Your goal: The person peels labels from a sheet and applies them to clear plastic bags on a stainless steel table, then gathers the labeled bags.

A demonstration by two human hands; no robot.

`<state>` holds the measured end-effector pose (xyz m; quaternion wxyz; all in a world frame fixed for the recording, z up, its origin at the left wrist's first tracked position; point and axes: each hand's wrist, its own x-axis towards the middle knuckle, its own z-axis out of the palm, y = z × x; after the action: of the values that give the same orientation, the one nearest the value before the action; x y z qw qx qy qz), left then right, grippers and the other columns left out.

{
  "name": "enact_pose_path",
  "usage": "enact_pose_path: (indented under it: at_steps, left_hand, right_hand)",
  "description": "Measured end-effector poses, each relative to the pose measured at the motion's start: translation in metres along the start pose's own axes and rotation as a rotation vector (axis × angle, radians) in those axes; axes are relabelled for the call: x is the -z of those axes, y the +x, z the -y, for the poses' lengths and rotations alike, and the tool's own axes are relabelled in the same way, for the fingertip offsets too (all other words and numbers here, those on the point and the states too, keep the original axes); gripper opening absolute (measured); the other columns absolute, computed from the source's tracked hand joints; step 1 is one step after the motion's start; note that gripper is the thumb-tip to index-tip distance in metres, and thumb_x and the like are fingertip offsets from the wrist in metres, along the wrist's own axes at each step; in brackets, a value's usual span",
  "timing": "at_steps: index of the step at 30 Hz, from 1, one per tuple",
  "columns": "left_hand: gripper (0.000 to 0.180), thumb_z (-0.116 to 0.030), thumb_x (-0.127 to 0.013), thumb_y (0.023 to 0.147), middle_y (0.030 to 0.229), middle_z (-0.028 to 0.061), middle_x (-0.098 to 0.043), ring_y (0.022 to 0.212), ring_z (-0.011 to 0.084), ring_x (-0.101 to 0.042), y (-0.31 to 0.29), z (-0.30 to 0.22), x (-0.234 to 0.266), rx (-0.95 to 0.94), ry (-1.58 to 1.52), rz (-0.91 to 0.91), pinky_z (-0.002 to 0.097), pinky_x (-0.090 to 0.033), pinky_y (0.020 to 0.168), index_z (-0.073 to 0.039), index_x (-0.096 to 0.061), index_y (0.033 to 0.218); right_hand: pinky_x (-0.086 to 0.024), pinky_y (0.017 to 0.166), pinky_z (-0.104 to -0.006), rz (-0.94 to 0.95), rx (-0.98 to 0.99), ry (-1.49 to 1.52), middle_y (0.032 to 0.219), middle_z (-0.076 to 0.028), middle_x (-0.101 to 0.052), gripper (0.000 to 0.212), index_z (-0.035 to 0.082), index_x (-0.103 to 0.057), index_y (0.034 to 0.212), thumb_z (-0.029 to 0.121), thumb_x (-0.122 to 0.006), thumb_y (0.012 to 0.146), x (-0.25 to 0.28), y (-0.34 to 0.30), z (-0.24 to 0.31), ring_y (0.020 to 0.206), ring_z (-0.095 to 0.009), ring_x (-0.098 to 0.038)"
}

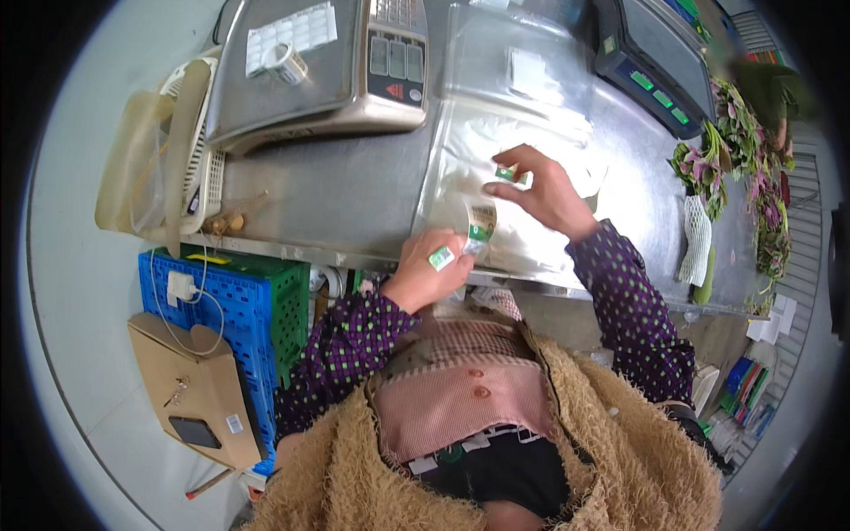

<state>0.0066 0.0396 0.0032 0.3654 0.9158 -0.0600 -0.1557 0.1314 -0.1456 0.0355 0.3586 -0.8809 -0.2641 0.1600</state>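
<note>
With the left hand (425,274) gripping the label roll (479,226) and the right hand (544,190) pinching a sticker (509,174) over the bags (496,133) at the tabletop's (354,190) front edge, the sticker could crease.

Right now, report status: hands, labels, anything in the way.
Left hand gripping sticker roll, one green label at its fingers. Right hand pinching a peeled label over clear plastic bags. Nothing between the hands.

Upper left of the frame: a grey weighing scale (310,71) with a sheet of white labels (297,31) lying on its pan. Upper right: a second, dark scale (655,62). Right edge: leafy purple-green vegetables (753,150) heaped on the metal table (345,195). Lower left: a blue plastic crate (212,305) (a green one (288,305) just beside it) and a brown cardboard box (190,385).
</note>
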Motion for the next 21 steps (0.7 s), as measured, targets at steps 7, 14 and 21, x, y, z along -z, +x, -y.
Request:
enact_pose_path:
  at_steps: [7, 14, 21]
  left_hand:
    - [0.015, -0.012, -0.069, 0.075, 0.086, 0.0164, -0.068, 0.084, 0.0349, -0.067, -0.01, 0.003, -0.013, 0.026, -0.352, -0.037, 0.0403, -0.054, 0.071, -0.005, -0.065, 0.088]
    - [0.024, -0.022, -0.066, 0.082, 0.091, 0.0201, -0.069, 0.085, 0.037, -0.067, -0.007, 0.026, -0.016, 0.088, -0.296, 0.059, 0.0418, -0.053, 0.075, -0.002, -0.068, 0.096]
    - [0.02, -0.008, -0.067, 0.089, 0.096, 0.0014, -0.071, 0.083, 0.009, -0.063, 0.021, 0.049, -0.036, 0.159, -0.768, 0.251, 0.0269, -0.052, 0.077, 0.002, -0.07, 0.106]
  right_hand:
    - [-0.052, 0.079, -0.0369, 0.083, 0.327, 0.069, 0.101, -0.01, -0.062, 0.026, 0.007, -0.07, 0.101, 0.005, -0.074, 0.075, -0.031, -0.049, 0.07, 0.094, -0.028, -0.061]
    - [-0.051, 0.076, -0.0347, -0.19, 0.107, 0.388, 0.098, -0.01, -0.062, 0.009, 0.002, -0.067, 0.089, 0.0, -0.068, 0.08, 0.012, -0.026, 0.036, 0.087, -0.023, -0.061]
    - [-0.053, 0.072, -0.043, -0.171, -0.265, -0.259, 0.082, -0.014, -0.068, 0.019, 0.005, -0.069, 0.085, 0.022, -0.072, 0.077, -0.032, 0.014, -0.093, 0.08, -0.034, -0.066]
